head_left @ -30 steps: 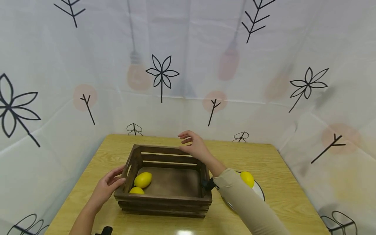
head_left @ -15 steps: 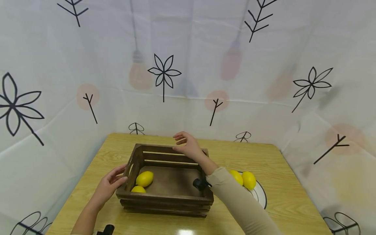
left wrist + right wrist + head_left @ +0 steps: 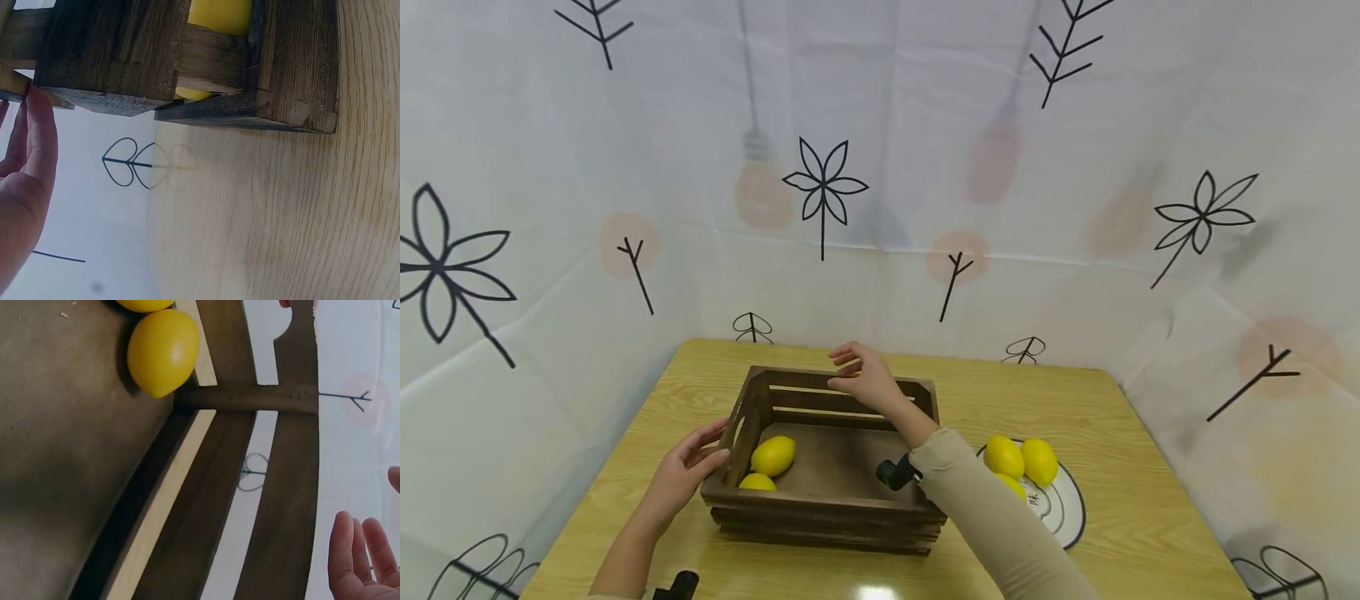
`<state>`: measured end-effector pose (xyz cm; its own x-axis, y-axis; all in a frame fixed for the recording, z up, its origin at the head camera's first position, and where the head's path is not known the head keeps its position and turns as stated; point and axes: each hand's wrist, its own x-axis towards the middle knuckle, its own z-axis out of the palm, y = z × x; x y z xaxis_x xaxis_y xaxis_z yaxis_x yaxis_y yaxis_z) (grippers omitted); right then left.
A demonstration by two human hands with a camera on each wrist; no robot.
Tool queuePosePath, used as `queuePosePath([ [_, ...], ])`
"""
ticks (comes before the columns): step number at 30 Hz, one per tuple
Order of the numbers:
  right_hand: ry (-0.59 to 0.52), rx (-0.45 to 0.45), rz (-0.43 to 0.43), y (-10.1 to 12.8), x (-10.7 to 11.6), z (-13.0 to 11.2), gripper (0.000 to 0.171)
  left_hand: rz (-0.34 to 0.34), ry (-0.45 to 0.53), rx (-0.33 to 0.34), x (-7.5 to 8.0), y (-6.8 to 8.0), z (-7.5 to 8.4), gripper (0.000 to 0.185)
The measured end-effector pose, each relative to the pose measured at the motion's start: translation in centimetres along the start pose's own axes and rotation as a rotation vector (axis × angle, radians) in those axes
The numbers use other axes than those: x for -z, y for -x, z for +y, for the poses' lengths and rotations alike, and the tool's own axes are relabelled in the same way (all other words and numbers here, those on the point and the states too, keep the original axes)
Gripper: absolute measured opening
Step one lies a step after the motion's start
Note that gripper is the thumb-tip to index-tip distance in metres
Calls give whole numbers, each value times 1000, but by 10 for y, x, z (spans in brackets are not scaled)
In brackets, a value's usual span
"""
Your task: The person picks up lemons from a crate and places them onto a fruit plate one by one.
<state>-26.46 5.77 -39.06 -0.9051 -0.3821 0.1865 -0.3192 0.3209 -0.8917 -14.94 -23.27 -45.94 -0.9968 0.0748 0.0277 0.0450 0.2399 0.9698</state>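
A dark brown wooden crate (image 3: pixel 827 525) stands on the table with two yellow lemons at its left end. The rear lemon (image 3: pixel 773 456) shows whole; the front lemon (image 3: pixel 758 482) is partly hidden by the front rim. At the crate's left end, my left hand (image 3: pixel 681 471) rests its fingertips by the rim; in the left wrist view those fingers (image 3: pixel 40 131) are extended against the wood. My right hand (image 3: pixel 867 381) hovers over the back rim, fingers loosely bent and holding nothing. The right wrist view shows its spread fingers (image 3: pixel 342 550) beyond the slats and a lemon (image 3: pixel 164 353) inside.
To the crate's right, a white plate (image 3: pixel 1070 521) with a dark rim carries three lemons (image 3: pixel 1039 461), one partly behind my sleeve (image 3: pixel 970 492). The wood-grain table (image 3: pixel 1142 483) meets a white patterned cloth (image 3: pixel 880 283) behind and at both sides.
My right hand and forearm have moved left over the crate, uncovering more of the plate and its lemons. My left hand stays at the crate's left end. The view has shifted slightly.
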Motion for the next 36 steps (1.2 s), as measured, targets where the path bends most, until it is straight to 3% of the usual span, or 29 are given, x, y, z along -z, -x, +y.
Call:
queuePosePath([
  [17,13,-50,-119,-13,-18,6,37,-3,-5,4,-1,-3,1,54],
  [25,43,-8,-234,-19,-32,9,36,-7,7,4,-1,-3,0,54],
  [36,94,22,-320,-26,-54,11,34,-19,11,42,2,-1,1,55],
])
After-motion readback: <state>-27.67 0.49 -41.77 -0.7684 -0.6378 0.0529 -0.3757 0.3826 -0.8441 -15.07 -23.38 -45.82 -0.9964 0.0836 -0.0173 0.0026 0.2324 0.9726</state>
